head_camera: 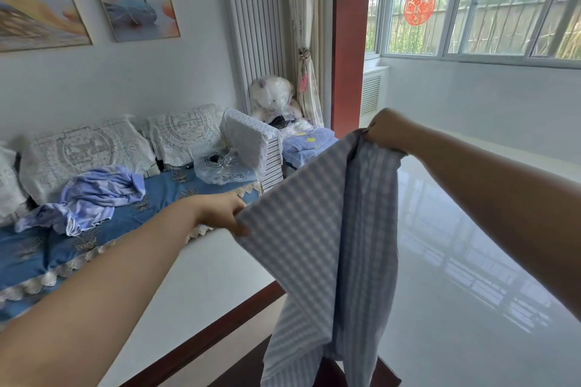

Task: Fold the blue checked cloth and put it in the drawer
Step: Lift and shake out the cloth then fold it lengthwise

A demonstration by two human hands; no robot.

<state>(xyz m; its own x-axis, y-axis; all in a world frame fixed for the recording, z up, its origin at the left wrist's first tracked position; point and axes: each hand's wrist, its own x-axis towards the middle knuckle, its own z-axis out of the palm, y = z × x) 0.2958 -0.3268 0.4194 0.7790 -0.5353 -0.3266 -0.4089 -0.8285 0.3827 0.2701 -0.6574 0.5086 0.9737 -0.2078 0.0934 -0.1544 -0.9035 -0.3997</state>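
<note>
The blue checked cloth (317, 239) hangs in the air in front of me, stretched between both hands and drooping down to the bottom of the view. My left hand (224, 212) pinches its left upper edge at mid-frame. My right hand (385, 129) is higher and farther out, fingers closed on the other upper corner. The cloth's lower end dangles over a dark wooden piece of furniture (251, 364) at the bottom. No drawer is visible.
A sofa with a blue cover (132, 223) stands at the left, carrying lace pillows (85, 151), a crumpled light-blue garment (94, 198) and plastic bags. A white radiator (254, 38) and a plush bear (273, 97) are behind. Glossy white floor (471, 261) spreads to the right under windows.
</note>
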